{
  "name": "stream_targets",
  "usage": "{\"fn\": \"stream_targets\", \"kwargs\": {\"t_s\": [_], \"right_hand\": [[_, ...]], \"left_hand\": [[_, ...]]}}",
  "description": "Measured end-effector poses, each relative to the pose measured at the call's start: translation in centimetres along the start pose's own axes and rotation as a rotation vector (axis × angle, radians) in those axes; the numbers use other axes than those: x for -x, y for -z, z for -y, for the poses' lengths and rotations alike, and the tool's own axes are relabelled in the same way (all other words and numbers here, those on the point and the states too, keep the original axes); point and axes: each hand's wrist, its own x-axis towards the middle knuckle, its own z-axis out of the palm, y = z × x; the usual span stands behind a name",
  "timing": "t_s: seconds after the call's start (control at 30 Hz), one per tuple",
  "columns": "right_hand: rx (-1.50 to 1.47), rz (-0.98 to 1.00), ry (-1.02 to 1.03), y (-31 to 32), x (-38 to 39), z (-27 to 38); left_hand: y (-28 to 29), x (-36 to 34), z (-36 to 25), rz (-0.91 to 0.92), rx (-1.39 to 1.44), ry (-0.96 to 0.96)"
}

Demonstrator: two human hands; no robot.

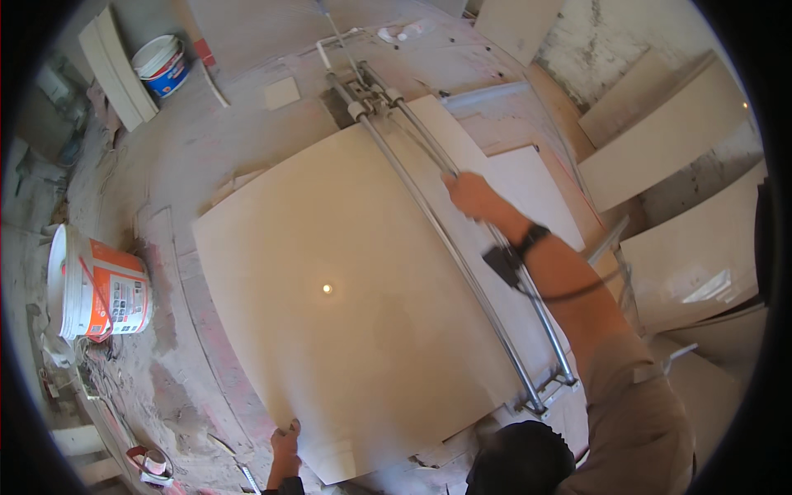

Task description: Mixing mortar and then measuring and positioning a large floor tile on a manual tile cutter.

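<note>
A large glossy beige tile (330,330) lies under the two long metal rails of a manual tile cutter (429,214), which run from the far middle to the near right. The cutter's carriage (373,103) sits toward the far end of the rails. My right hand (474,198) is closed around the cutter's handle over the rails, with the arm reaching across from the right. A black strap and a small black box (502,268) with a cable are at that wrist. My left hand (285,450) grips the tile's near left edge, its fingers partly hidden.
An orange and white bucket (115,289) stands at the left, and a blue and white bucket (161,66) at the far left beside leaning boards (118,66). Several large tile pieces (668,140) lean along the right wall. A small tile piece (281,93) lies on the dusty floor.
</note>
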Motion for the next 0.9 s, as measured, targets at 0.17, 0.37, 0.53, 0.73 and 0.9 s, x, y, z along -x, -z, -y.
{"fn": "stream_targets", "kwargs": {"t_s": [0.17, 0.37, 0.53, 0.73, 0.9], "right_hand": [[0.008, -0.084, 0.019, 0.1, -10.6, 1.3], [-0.054, 0.04, 0.019, 3.3, -7.4, 4.9], [0.114, 0.236, 0.132, 5.0, -3.3, 2.2], [-0.072, 0.23, -0.027, 3.0, 12.4, -7.3], [-0.06, 0.267, -0.31, 2.1, 32.0, -14.2]], "left_hand": [[-1.5, 1.1, -2.4, -0.089, -0.061, -0.022], [-0.4, -1.0, -0.2, -0.101, -0.168, -0.089], [0.2, -1.9, 0.7, -0.052, -0.202, -0.062], [0.0, -0.2, -2.5, 0.056, -0.351, -0.21], [1.8, -4.2, -1.8, 0.05, -0.848, -0.298]]}}
